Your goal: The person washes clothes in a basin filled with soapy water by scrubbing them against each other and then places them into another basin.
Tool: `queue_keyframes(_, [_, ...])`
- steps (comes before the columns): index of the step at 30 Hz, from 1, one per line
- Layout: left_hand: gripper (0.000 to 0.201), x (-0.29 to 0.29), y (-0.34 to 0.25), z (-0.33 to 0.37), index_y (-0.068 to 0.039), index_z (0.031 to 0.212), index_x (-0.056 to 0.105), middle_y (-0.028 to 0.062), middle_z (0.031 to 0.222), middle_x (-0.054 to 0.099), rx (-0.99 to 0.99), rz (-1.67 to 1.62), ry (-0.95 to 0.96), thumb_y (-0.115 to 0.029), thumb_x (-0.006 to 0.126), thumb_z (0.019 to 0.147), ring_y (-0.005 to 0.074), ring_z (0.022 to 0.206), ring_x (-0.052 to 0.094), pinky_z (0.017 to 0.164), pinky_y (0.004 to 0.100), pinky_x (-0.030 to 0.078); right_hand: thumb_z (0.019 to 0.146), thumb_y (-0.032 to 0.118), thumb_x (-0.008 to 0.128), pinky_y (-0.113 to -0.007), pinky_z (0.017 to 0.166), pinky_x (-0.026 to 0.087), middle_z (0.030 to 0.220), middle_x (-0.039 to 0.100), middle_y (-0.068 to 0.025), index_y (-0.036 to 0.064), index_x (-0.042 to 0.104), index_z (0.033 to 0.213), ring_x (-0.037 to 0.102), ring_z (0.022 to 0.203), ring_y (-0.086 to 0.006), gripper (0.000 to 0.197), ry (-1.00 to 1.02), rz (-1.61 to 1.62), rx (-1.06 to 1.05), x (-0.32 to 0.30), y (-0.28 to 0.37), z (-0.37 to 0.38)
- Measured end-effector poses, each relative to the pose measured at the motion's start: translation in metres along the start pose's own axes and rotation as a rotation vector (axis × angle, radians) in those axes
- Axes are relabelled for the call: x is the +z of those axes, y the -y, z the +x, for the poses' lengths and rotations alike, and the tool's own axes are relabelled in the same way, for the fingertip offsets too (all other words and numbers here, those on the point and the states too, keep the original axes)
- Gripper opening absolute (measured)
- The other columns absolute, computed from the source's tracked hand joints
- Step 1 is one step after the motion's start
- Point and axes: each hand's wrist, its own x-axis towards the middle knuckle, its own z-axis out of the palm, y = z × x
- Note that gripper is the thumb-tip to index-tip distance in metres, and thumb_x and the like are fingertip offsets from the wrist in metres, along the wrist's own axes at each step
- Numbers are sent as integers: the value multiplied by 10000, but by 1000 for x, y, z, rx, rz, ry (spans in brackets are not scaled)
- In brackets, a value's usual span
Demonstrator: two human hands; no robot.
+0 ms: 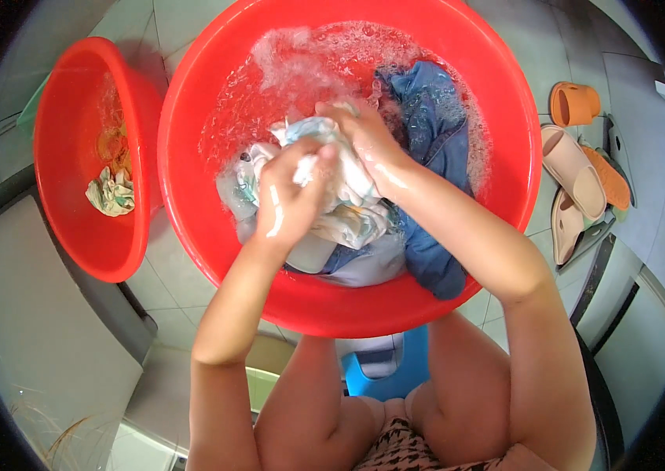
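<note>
A large red basin (348,310) of soapy water stands in front of me. Over its middle, both my hands grip a wet white cloth garment (356,173) with coloured patches, its lower folds hanging into the basin. My left hand (293,184) is closed round the near left side of it, fingers curled. My right hand (368,141) clasps the far right side, its fingers partly hidden by the cloth. Along the basin's right side lies a blue denim garment (438,157), partly wet with suds. Pale cloth (379,263) lies below the white garment at the near wall.
A smaller red basin (49,157) at the left holds a crumpled pale cloth (111,192). At the right, several slippers, orange (576,104) and beige (576,165), sit on the tiled floor. A blue plastic stool (387,381) shows between my legs.
</note>
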Motion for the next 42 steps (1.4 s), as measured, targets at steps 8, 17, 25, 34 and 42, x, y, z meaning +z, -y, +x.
queue_keyframes(8, [285, -76, -9, -3, -31, 1176, 586, 104, 1065, 621, 6, -64, -241, -33, 532, 896, 166, 962, 601, 857, 283, 467, 912, 216, 617, -230, 705, 494, 931, 652, -43, 34, 630, 1017, 613, 787, -83, 211, 154, -539, -540, -17, 125, -50])
queue_keyframes(17, [518, -21, 51, 58, -181, 1285, 557, 196, 1205, 569, 245, 729, 118, -410, 632, 827, 421, 1159, 479, 1032, 485, 332, 839, 220, 654, -374, 1116, 272, 1453, 356, -173, 39, 385, 1395, 327, 1364, -301, 643, 129, -1119, -619, -35, 39, 40])
queue_keyframes(25, [533, 19, 193, 77, -136, 1353, 477, 214, 1373, 425, 200, 1131, 65, -336, 583, 871, 412, 1282, 349, 1074, 500, 268, 824, 272, 610, -466, 1006, 390, 1351, 451, -222, 106, 398, 1379, 453, 1209, -431, 617, -205, -1803, -717, -61, -28, 75])
queue_keyframes(34, [343, 18, 155, 76, -31, 1178, 573, 184, 1039, 649, -42, 227, -48, -219, 556, 892, 298, 906, 646, 835, 377, 515, 837, 181, 605, -373, 967, 409, 1174, 583, -112, 96, 513, 1249, 523, 1141, -255, 430, -290, -903, -530, -5, -19, 51])
queue_keyframes(42, [279, 6, 38, 31, 26, 1039, 639, 168, 847, 656, 149, 130, -156, -199, 535, 911, 239, 813, 626, 753, 359, 495, 878, 115, 550, -256, 685, 490, 957, 634, -53, 43, 596, 1086, 602, 815, -143, 225, -39, -40, -238, 20, -20, 47])
